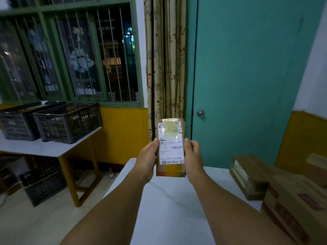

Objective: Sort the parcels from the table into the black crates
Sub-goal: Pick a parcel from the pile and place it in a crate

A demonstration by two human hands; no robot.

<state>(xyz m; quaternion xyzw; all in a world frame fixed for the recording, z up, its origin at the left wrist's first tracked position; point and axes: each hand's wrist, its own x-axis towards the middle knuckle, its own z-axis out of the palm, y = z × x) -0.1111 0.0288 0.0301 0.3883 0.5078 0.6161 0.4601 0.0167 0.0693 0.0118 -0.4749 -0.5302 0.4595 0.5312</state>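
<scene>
A small brown cardboard parcel [170, 147] with a white shipping label stands upright in the air above the white table [169, 206]. My left hand [147, 160] grips its left edge and my right hand [192, 159] grips its right edge, thumbs on the label side. Two black crates sit side by side on a second white table at the left: the nearer crate [68, 122] and the farther one [16, 123]. More cardboard parcels lie on my table at the right: a flat box [251, 175] and a bigger box with red print [293, 207].
The crate table [44, 147] has yellow legs; black crates [44, 181] are stacked on the floor under it. A barred window, a floral curtain [165, 68] and a teal door [247, 76] stand behind. Open floor lies between the two tables.
</scene>
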